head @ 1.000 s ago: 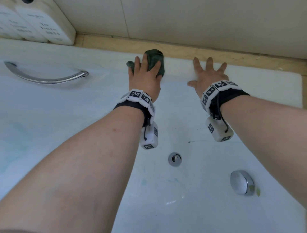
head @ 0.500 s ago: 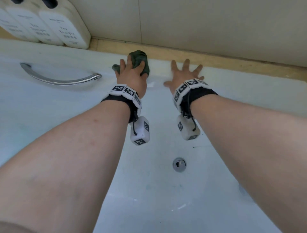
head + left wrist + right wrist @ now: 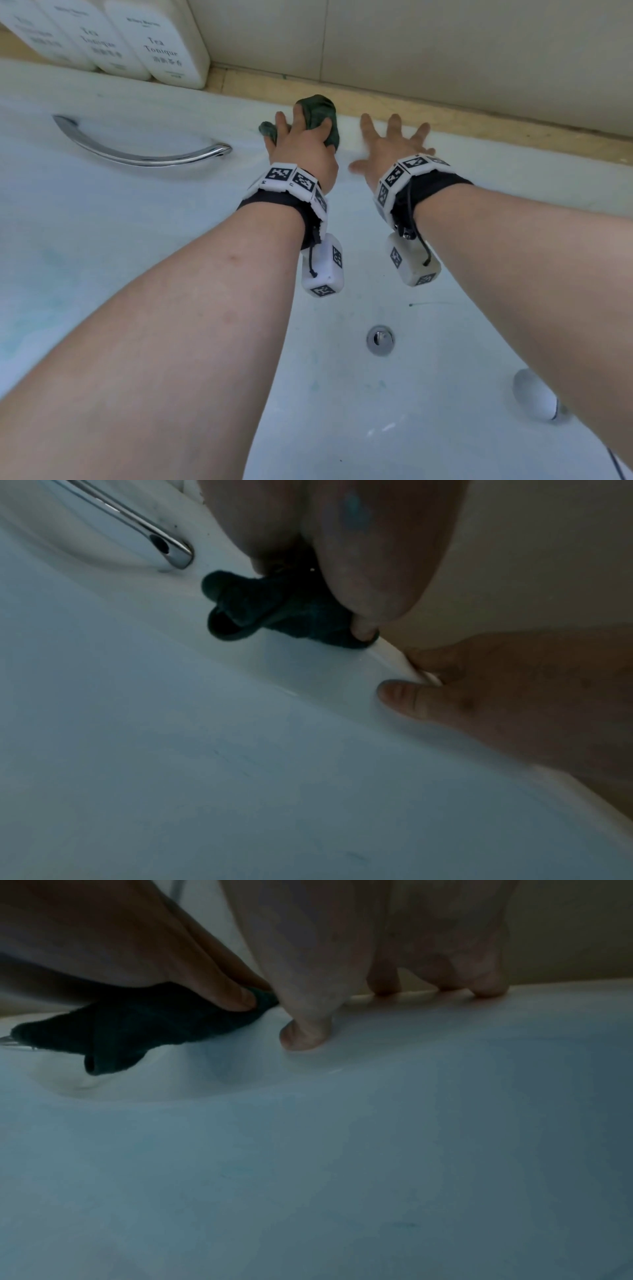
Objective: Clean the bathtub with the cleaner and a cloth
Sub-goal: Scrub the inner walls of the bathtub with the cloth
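A dark green cloth [image 3: 317, 109] lies bunched on the far rim of the white bathtub [image 3: 513, 164]. My left hand [image 3: 301, 140] lies on top of it, fingers over the cloth and thumb tucked round its right side, pressing it to the rim. The left wrist view shows the cloth [image 3: 274, 607] squeezed under thumb and fingers, one loose end hanging towards the basin. My right hand [image 3: 394, 144] is spread flat on the rim just right of the cloth and holds nothing. In the right wrist view its fingertips [image 3: 304, 1039] press the rim beside the cloth [image 3: 130, 1026].
A chrome grab handle [image 3: 137, 156] is set into the tub wall left of the cloth. White bottles [image 3: 161, 44] stand on the ledge at the back left. A chrome overflow fitting [image 3: 379, 339] and a knob [image 3: 534, 394] sit lower down. Faint blue-green smears [image 3: 51, 267] mark the left wall.
My left hand slid the cloth left along the rim towards the grab handle. The right hand followed and now sits closer to the left one.
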Tool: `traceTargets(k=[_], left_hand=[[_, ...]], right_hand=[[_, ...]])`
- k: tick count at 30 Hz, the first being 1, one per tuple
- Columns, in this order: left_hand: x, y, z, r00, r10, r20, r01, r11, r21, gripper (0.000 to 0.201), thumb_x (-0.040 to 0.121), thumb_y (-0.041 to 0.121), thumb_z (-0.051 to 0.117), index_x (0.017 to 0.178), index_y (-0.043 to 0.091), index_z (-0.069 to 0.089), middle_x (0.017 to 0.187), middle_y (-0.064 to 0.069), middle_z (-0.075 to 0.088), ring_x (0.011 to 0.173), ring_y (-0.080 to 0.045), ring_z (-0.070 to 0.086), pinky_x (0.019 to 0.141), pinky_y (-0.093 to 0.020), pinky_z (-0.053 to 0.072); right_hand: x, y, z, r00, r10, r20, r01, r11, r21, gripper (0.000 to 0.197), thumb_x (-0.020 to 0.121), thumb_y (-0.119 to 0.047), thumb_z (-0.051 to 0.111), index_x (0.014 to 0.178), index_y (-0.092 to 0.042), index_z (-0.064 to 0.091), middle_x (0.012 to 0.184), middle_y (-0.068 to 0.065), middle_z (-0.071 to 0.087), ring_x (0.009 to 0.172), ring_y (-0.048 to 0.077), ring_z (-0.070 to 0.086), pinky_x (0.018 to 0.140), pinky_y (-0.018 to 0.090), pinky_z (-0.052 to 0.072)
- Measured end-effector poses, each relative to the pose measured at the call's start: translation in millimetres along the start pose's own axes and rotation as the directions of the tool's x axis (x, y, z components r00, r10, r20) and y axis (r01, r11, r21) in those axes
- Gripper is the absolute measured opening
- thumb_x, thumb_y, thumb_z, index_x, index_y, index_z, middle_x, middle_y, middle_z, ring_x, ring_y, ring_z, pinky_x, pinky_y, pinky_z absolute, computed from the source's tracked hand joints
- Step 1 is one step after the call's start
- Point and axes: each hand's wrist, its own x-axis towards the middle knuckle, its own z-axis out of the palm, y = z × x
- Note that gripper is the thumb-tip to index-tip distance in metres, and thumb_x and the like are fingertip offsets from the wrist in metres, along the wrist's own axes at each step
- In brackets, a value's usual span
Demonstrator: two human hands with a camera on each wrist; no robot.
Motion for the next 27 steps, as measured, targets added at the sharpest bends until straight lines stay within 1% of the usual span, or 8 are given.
traceTargets(k=[5, 10, 12, 14, 18, 21, 24, 27], left_hand=[[-2, 0, 2, 1.0, 0.028, 0.005, -0.028, 1.0, 0.011, 0.049, 0.099, 0.031, 0.039, 0.148, 0.034, 0.03, 0.162, -0.009, 0.002, 0.146, -0.04, -0.003, 0.116, -0.056, 0.001], [-12, -1, 9, 0.976, 0.215, 0.04, -0.217, 0.975, 0.054, 0.051, 0.101, 0.032, 0.037, 0.15, 0.033, 0.026, 0.162, -0.007, 0.0, 0.147, -0.037, -0.005, 0.116, -0.055, 0.0], [-10, -15, 4, 0.968, 0.244, 0.054, -0.247, 0.967, 0.065, 0.05, 0.101, 0.032, 0.036, 0.15, 0.033, 0.026, 0.162, -0.007, 0.001, 0.147, -0.036, -0.004, 0.117, -0.054, 0.001], [-2, -43, -12, 0.976, 0.212, 0.04, -0.215, 0.972, 0.091, 0.05, 0.101, 0.031, 0.036, 0.15, 0.032, 0.026, 0.162, -0.008, 0.003, 0.146, -0.038, 0.0, 0.117, -0.053, 0.003], [-1, -100, -32, 0.999, 0.049, -0.015, -0.047, 0.993, 0.104, 0.05, 0.102, 0.033, 0.035, 0.151, 0.03, 0.027, 0.162, -0.011, 0.003, 0.146, -0.041, 0.001, 0.118, -0.053, 0.004], [-5, -85, -26, 1.0, 0.014, -0.027, -0.011, 0.995, 0.101, 0.051, 0.102, 0.034, 0.035, 0.151, 0.03, 0.025, 0.162, -0.01, 0.002, 0.145, -0.043, 0.0, 0.117, -0.056, 0.002], [-5, -44, -12, 0.992, 0.128, 0.011, -0.128, 0.983, 0.133, 0.05, 0.101, 0.037, 0.033, 0.151, 0.03, 0.026, 0.162, -0.01, 0.004, 0.145, -0.045, 0.002, 0.116, -0.058, 0.0], [-4, -27, -3, 0.99, 0.144, 0.004, -0.144, 0.983, 0.117, 0.049, 0.101, 0.038, 0.034, 0.15, 0.033, 0.027, 0.162, -0.007, 0.005, 0.145, -0.042, 0.0, 0.115, -0.057, -0.003]], right_hand=[[-1, 0, 0, 1.0, 0.016, -0.015, -0.016, 1.0, -0.001, 0.078, 0.09, -0.052, 0.05, 0.147, -0.042, -0.002, 0.158, 0.001, -0.004, 0.138, 0.051, -0.01, 0.105, 0.069, 0.014], [-4, -1, 1, 0.999, 0.022, -0.044, -0.022, 1.0, -0.007, 0.076, 0.089, -0.053, 0.05, 0.147, -0.042, 0.001, 0.157, 0.004, 0.001, 0.138, 0.052, -0.007, 0.106, 0.069, 0.016], [-8, -2, 2, 0.999, 0.027, -0.043, -0.028, 1.0, -0.013, 0.076, 0.09, -0.052, 0.05, 0.147, -0.042, 0.0, 0.157, 0.003, 0.0, 0.138, 0.051, -0.007, 0.107, 0.068, 0.015], [-8, -3, 0, 0.998, 0.035, -0.044, -0.036, 0.999, -0.02, 0.077, 0.09, -0.052, 0.049, 0.147, -0.042, -0.002, 0.157, 0.001, -0.003, 0.139, 0.049, -0.009, 0.109, 0.066, 0.013], [-8, -3, -3, 0.999, 0.05, -0.002, -0.05, 0.998, -0.028, 0.079, 0.09, -0.053, 0.05, 0.146, -0.042, -0.004, 0.158, 0.0, -0.006, 0.14, 0.047, -0.012, 0.11, 0.066, 0.012], [-7, -5, -5, 0.999, 0.049, 0.007, -0.049, 0.999, -0.022, 0.079, 0.09, -0.053, 0.051, 0.146, -0.043, -0.004, 0.158, 0.0, -0.006, 0.14, 0.048, -0.011, 0.109, 0.066, 0.012], [-7, -4, -4, 0.998, 0.057, 0.009, -0.056, 0.998, -0.016, 0.08, 0.089, -0.053, 0.052, 0.146, -0.043, -0.003, 0.158, 0.001, -0.004, 0.14, 0.048, -0.011, 0.109, 0.067, 0.011], [-5, -4, -3, 0.998, 0.056, -0.008, -0.056, 0.998, -0.014, 0.079, 0.089, -0.054, 0.051, 0.146, -0.043, -0.003, 0.158, 0.001, -0.004, 0.14, 0.047, -0.01, 0.109, 0.066, 0.011]])
